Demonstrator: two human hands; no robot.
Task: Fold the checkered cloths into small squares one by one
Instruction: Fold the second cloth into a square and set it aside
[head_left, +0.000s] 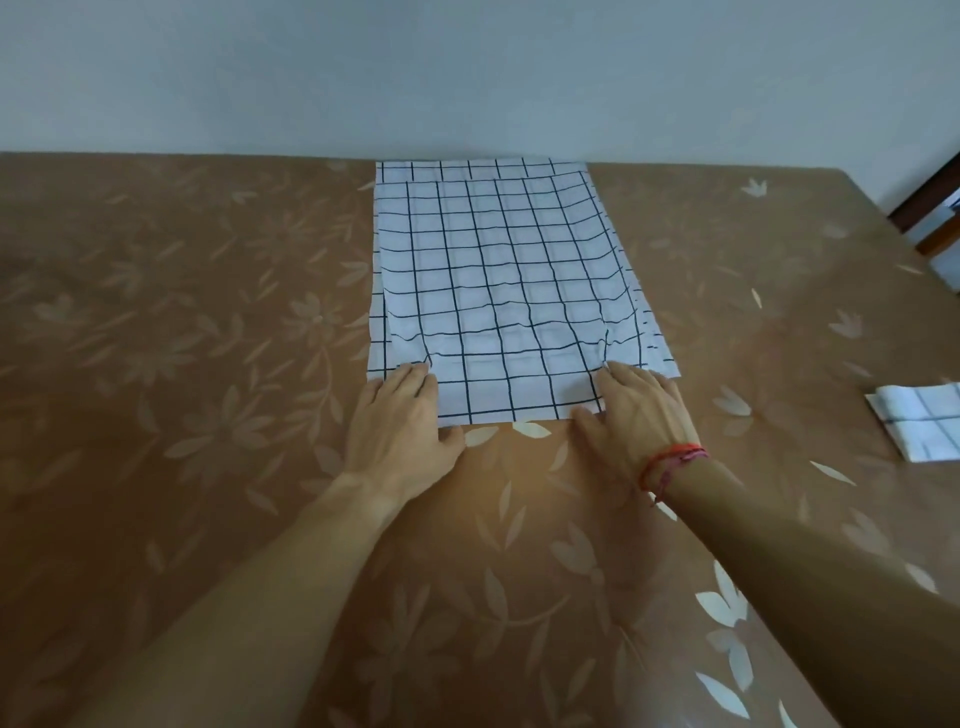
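A white cloth with a dark checkered grid (498, 280) lies on the brown table, folded over once so two layers show, the upper one slightly offset from the lower. My left hand (402, 415) rests flat on the cloth's near left corner, fingers straight. My right hand (634, 410), with a red string at the wrist, presses the near right corner with straight fingers. Small wrinkles run up from both hands. A second checkered cloth (922, 421), folded small, lies at the right edge of the view.
The table carries a glossy brown covering with a pale leaf pattern (208, 364). A plain wall stands right behind the table's far edge. Dark wooden furniture (935, 208) shows past the far right corner.
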